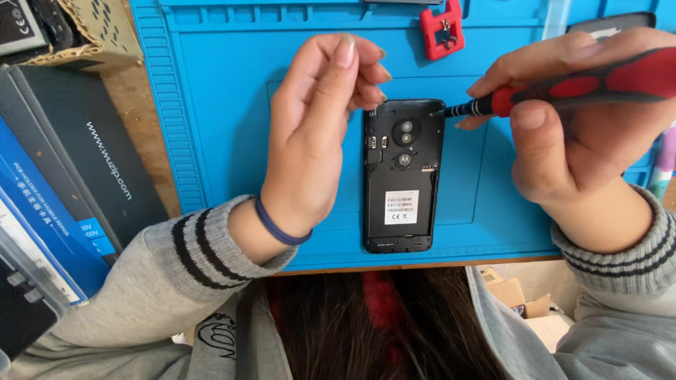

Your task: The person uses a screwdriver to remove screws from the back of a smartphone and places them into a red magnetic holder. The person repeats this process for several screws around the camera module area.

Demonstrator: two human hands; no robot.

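Black phone [403, 176] lies face down, lengthwise, on the blue work mat [211, 127] near the front edge of the bench; its back cover is already off, so the inner frame, the round camera ring and a white label show. The frame itself looks still in place, so by my reading the opening is at an early stage, with the frame screws yet to come out; I cannot tell whether any are out already. Right hand [570, 134] has its fingers closed around a red-and-black screwdriver [563, 88], the dark tip touching the phone's upper right corner. Left hand [317, 134] stands on edge just beside the phone's left side, fingers loosely curled and holding nothing, fingertips [377, 91] at the top left corner, steadying it there. A small red tool [442, 29] sits higher up on the mat, well apart. Dark boxes [77, 162] are stacked left of the mat.
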